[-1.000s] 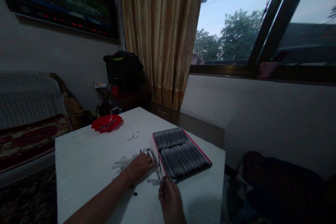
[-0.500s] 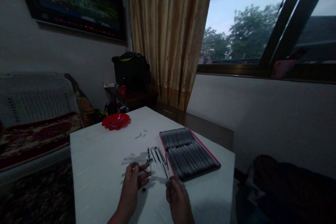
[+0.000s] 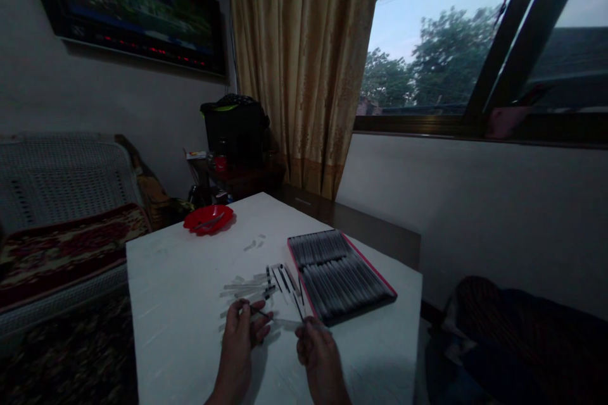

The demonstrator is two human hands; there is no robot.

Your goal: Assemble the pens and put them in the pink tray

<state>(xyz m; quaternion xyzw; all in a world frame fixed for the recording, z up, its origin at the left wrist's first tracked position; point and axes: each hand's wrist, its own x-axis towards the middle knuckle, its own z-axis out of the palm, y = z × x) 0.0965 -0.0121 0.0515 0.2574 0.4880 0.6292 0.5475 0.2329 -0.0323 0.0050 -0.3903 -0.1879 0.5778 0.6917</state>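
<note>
White tabletop (image 3: 175, 310), dim room. Left hand (image 3: 242, 329) half-curled, thumb and finger pinching a slim dark rod (image 3: 259, 311); right hand (image 3: 319, 348) nearly closed, fingertips on a translucent strip (image 3: 287, 324). Loose clear strips (image 3: 243, 286) scattered beyond the left hand. Pink-edged case (image 3: 369, 262), two packed rows, lies just beyond the right. Red dish (image 3: 189, 224) near the far-left edge. Behind: wall-mounted television (image 3: 137, 6), gold curtain (image 3: 304, 63), window (image 3: 427, 44), white woven seat (image 3: 71, 171).
</note>
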